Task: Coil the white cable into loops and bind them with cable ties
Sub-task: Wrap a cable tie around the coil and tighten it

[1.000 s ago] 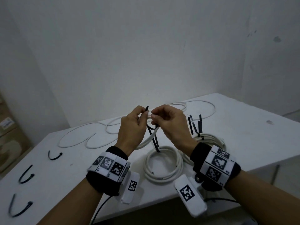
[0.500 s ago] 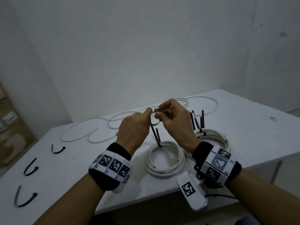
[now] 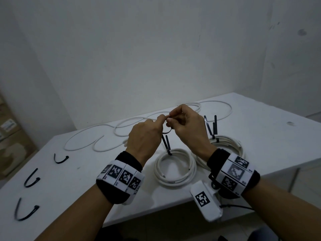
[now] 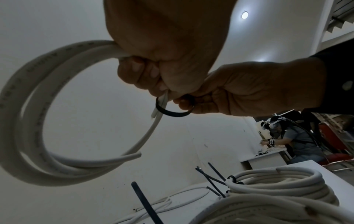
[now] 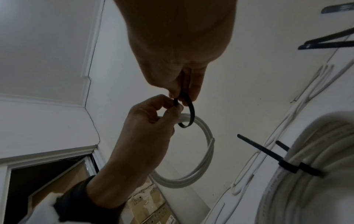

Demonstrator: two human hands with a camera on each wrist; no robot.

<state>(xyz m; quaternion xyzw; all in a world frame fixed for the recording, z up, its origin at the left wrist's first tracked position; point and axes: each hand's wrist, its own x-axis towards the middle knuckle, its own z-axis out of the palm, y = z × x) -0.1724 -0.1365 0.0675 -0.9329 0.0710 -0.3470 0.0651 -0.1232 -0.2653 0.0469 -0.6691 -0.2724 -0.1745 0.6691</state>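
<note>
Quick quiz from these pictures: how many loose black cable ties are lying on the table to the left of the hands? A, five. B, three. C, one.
B: three curved spare cable ties lie apart on the table, left of the left hand.

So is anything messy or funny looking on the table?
A bit. The tied coils have long black tie tails sticking up untrimmed. Loose white cable sprawls in wavy loops at the back. Three spare ties lie bent like hooks. Nothing looks broken.
</note>
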